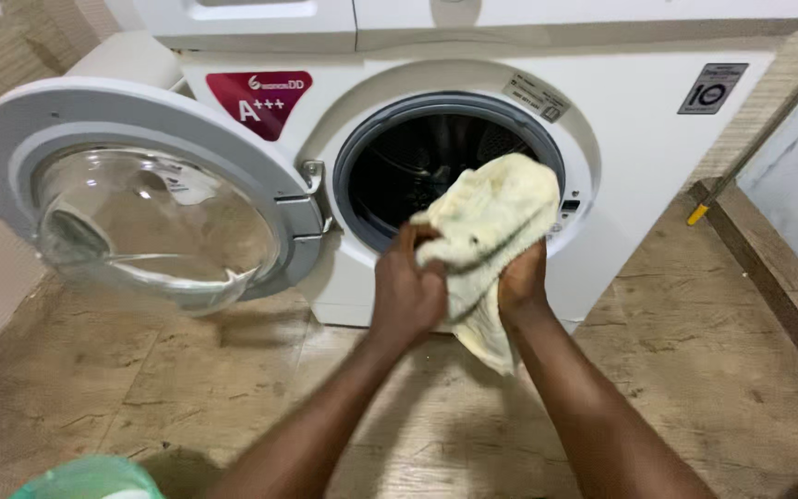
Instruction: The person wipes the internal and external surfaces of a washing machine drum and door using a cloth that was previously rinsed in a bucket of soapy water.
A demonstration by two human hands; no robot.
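One pale yellow cloth (491,231), bunched and held up just before the drum opening (417,162) of one white front-loading washing machine (639,139). Two hands: left hand (408,291) and right hand (521,282), each grip clamped on the cloth, a tail hanging between the wrists. One round glass door (140,199) swung wide to the left. Tiled floor (695,370) open below; a low wooden ledge (778,277) along the right; a green thing (90,479) at the bottom edge.
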